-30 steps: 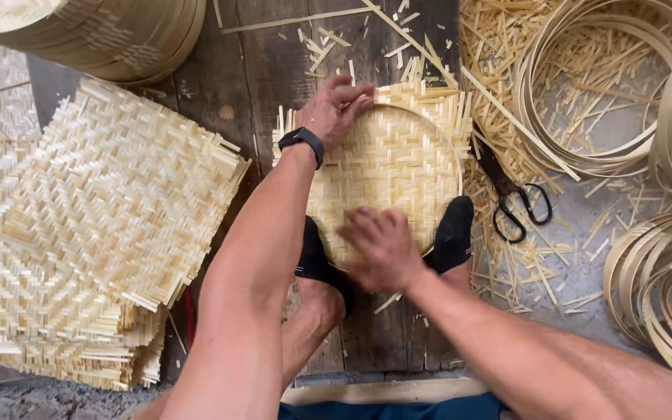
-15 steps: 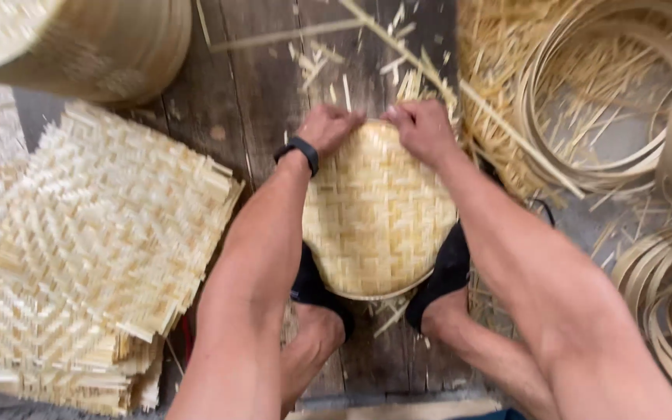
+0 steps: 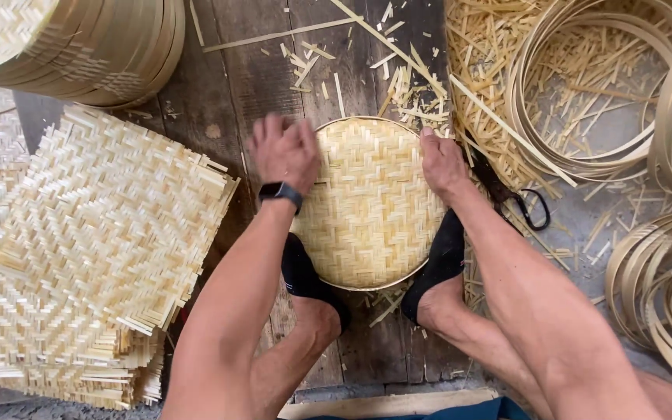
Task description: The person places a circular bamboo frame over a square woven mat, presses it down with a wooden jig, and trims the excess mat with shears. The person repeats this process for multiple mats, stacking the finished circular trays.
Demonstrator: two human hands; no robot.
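Observation:
A round woven bamboo tray [image 3: 371, 206] lies on dark wooden planks, pinned between my two black-shoed feet. My left hand [image 3: 283, 152], with a black watch at the wrist, rests on the tray's left rim, fingers spread and blurred. On the right rim sits my right hand [image 3: 443, 165], pressing down, with its fingers curled over the edge. Neither hand holds a tool.
A stack of square woven bamboo mats [image 3: 79, 249] fills the left side. Finished round trays [image 3: 79, 43] are piled at top left. Black scissors [image 3: 526, 206] lie right of the tray among bamboo offcuts [image 3: 499, 93]. Bamboo hoops [image 3: 624, 85] crowd the right.
Both hands slid from the tray's far edge down to its left and right sides. The loose strip ends around the rim are gone and the tray looks round.

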